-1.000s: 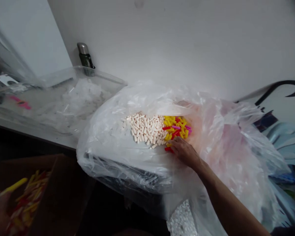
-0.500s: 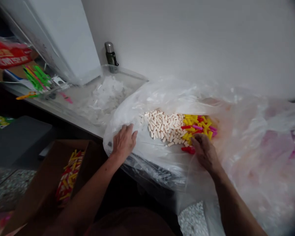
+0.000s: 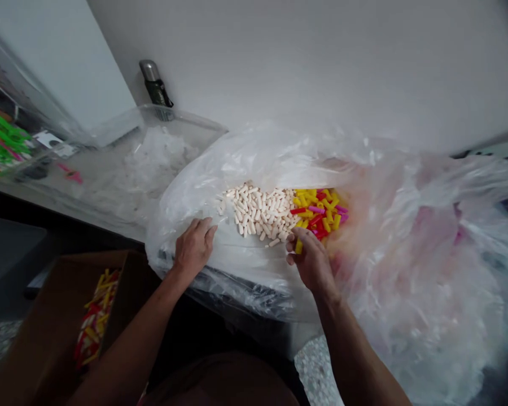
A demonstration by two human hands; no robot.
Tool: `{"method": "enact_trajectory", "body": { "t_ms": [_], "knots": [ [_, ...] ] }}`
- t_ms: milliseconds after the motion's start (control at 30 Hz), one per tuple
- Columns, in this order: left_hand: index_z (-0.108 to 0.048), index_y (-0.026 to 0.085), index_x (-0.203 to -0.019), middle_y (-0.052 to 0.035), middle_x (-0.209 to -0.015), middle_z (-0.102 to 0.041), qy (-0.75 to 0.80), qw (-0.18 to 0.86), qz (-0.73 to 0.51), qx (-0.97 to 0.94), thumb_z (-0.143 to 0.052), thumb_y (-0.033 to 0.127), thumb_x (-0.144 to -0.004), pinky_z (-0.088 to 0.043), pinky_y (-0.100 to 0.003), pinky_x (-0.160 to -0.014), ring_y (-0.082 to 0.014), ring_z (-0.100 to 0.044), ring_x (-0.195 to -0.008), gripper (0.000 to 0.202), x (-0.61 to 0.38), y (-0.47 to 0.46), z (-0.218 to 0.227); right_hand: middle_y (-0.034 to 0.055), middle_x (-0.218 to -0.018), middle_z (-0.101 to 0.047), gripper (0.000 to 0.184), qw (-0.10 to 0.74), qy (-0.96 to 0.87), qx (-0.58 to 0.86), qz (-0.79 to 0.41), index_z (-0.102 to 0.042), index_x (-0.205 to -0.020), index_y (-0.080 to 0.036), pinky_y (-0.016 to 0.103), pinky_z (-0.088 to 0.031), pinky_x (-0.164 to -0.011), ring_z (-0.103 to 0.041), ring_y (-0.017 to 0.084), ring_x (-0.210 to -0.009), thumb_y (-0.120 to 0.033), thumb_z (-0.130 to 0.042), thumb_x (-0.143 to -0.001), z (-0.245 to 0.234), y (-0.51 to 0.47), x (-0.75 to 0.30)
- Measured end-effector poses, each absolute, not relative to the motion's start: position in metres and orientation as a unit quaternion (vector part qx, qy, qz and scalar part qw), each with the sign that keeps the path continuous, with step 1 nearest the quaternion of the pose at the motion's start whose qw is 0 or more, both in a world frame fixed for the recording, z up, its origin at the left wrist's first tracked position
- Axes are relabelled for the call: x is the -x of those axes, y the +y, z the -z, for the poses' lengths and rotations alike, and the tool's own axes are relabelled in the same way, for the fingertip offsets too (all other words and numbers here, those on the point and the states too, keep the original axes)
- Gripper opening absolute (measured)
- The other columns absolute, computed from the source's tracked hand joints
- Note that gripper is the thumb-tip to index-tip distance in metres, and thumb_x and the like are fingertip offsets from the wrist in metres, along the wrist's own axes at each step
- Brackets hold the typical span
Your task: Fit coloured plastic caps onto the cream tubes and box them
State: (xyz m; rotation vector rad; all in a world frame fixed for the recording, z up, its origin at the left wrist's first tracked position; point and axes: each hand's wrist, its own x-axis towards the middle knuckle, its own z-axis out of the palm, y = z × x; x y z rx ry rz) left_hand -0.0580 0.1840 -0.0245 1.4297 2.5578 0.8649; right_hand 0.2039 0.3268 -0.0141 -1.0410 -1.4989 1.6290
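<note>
A clear plastic bag (image 3: 245, 169) lies spread open, holding a heap of small white capsule-shaped pieces (image 3: 258, 211) beside a smaller heap of yellow, red and pink plastic pieces (image 3: 317, 211). My right hand (image 3: 311, 259) sits at the lower edge of the coloured heap, its fingers pinched on a yellow piece (image 3: 298, 246). My left hand (image 3: 195, 245) rests with fingers apart on the plastic, just below the white heap, and holds nothing.
A brown cardboard box (image 3: 55, 332) at lower left holds yellow and red pieces (image 3: 95, 318). Behind the bag, a clear bin (image 3: 152, 169) with crumpled plastic stands on a counter, and a dark green flask (image 3: 154, 84) stands against the white wall.
My left hand has come from over the box onto the bag. My right hand has lifted a yellow piece, and the red pieces near it are no longer at the heap's lower edge.
</note>
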Motion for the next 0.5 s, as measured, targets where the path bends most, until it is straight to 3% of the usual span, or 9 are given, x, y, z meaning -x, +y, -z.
{"method": "enact_trajectory", "body": {
  "t_ms": [67, 133, 233, 300, 400, 500],
  "knots": [
    [-0.066, 0.019, -0.128, -0.0104, -0.112, -0.073, 0.804, 0.077, -0.387, -0.445, -0.047, 0.045, -0.103, -0.052, -0.033, -0.091, -0.0244, -0.069, -0.098, 0.041, 0.053, 0.175, 0.024, 0.0063, -0.103, -0.066, 0.025, 0.3, -0.727, 0.39, -0.479, -0.067, -0.11, -0.022, 0.029, -0.054, -0.068, -0.064, 0.018, -0.082, -0.043, -0.061, -0.099, 0.016, 0.329, -0.202],
    [-0.066, 0.019, -0.127, -0.0076, -0.103, -0.074, 0.773, 0.136, -0.458, -0.416, -0.051, 0.047, -0.102, -0.053, -0.031, -0.084, -0.0217, -0.069, -0.088, 0.041, 0.043, 0.166, 0.022, 0.0087, -0.109, -0.066, 0.022, 0.194, -0.852, 0.352, -0.336, -0.07, -0.115, -0.022, 0.033, -0.055, -0.084, -0.066, 0.02, -0.093, -0.033, -0.057, -0.102, 0.017, 0.331, -0.2],
    [-0.065, 0.019, -0.121, -0.0028, -0.085, -0.071, 0.735, 0.224, -0.505, -0.394, -0.056, 0.046, -0.1, -0.05, -0.027, -0.07, -0.0182, -0.065, -0.071, 0.036, 0.023, 0.159, 0.021, 0.0101, -0.111, -0.065, 0.025, 0.045, -0.924, 0.317, -0.207, -0.071, -0.119, -0.021, 0.032, -0.053, -0.087, -0.067, 0.02, -0.093, -0.026, -0.051, -0.105, 0.018, 0.336, -0.196],
    [-0.064, 0.02, -0.116, -0.0012, -0.08, -0.067, 0.711, 0.257, -0.523, -0.394, -0.057, 0.045, -0.1, -0.049, -0.027, -0.07, -0.0173, -0.064, -0.068, 0.031, 0.013, 0.158, 0.023, 0.0111, -0.111, -0.064, 0.022, 0.006, -0.935, 0.316, -0.161, -0.07, -0.115, -0.018, 0.031, -0.053, -0.084, -0.066, 0.02, -0.09, -0.025, -0.052, -0.105, 0.02, 0.341, -0.193],
    [-0.063, 0.02, -0.117, -0.0022, -0.084, -0.067, 0.687, 0.269, -0.541, -0.403, -0.055, 0.043, -0.101, -0.05, -0.028, -0.076, -0.0173, -0.065, -0.074, 0.029, 0.004, 0.161, 0.028, 0.0118, -0.108, -0.064, 0.016, 0.032, -0.935, 0.311, -0.166, -0.066, -0.103, -0.017, 0.032, -0.052, -0.085, -0.064, 0.021, -0.091, -0.024, -0.052, -0.104, 0.022, 0.346, -0.192],
    [-0.066, 0.02, -0.118, -0.0056, -0.098, -0.07, 0.675, 0.249, -0.562, -0.408, -0.058, 0.042, -0.1, -0.05, -0.027, -0.078, -0.0168, -0.064, -0.081, 0.029, 0.001, 0.165, 0.031, 0.0072, -0.095, -0.063, 0.016, 0.146, -0.891, 0.31, -0.298, -0.06, -0.1, -0.019, 0.032, -0.051, -0.079, -0.06, 0.02, -0.086, -0.031, -0.051, -0.106, 0.017, 0.341, -0.192]
  ]
}}
